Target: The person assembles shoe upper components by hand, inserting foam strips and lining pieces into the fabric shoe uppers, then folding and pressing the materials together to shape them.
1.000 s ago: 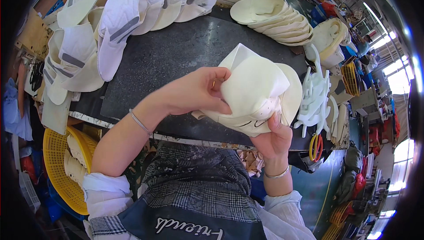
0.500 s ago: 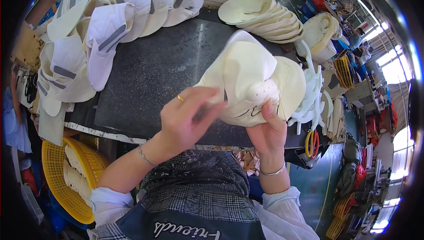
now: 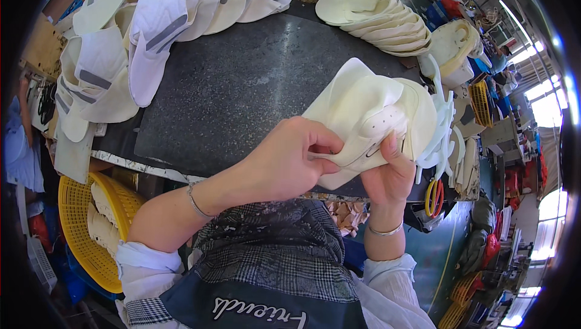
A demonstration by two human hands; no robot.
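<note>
Bright daylight from windows at right, glare there; sharp centre, strong fisheye bending, dark vignette at rim.

The left hand [image 3: 284,162] has slid down the cream shoe upper [image 3: 369,117] to pinch its lower edge, beside the right hand [image 3: 387,174].

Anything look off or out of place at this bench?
Nothing stands out. Both hands, left and right, hold a cream shoe upper above the dark worktop. White uppers and cream pieces are stacked in overlapping rows along the far edge.
</note>
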